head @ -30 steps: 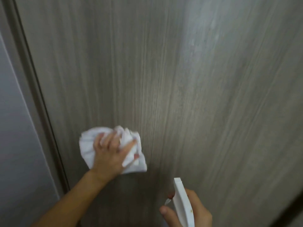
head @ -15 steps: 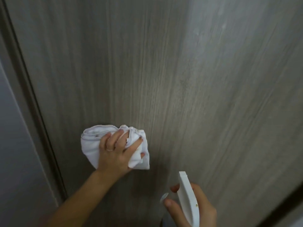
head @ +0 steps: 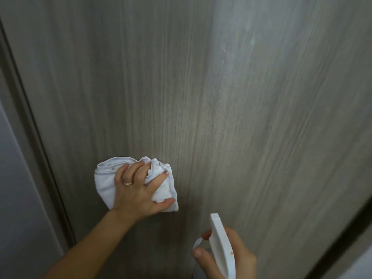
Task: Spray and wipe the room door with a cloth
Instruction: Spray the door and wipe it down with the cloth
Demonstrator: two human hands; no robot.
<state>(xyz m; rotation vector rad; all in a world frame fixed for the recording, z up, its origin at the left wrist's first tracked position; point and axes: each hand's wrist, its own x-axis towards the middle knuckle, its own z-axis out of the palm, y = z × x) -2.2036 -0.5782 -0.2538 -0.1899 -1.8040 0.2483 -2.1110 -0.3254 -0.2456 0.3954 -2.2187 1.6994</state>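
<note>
White cloth (head: pixel 104 184), soft, bunched, pinned flat on wood-grain door (head: pixel 221 97) under left hand (head: pixel 136 190), fingers gripping folds. Right hand (head: pixel 231 256), below and right of it, wrapped round spray bottle (head: pixel 220 244). Light, limp; best held wadded, palm behind.

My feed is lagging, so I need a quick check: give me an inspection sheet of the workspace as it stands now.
Surface: door, grey wood grain, upright; a pale sheen at upper right.
Job's things: white cloth bunched and pressed on the door; white spray bottle, nozzle toward the door.
Clutter: nothing seen.
Grippers: left hand grips the cloth, ring on one finger; right hand holds the bottle, fingers by the trigger.
Cables: nothing seen.
Surroundings: door frame and wall at left; dark edge at lower right.
</note>
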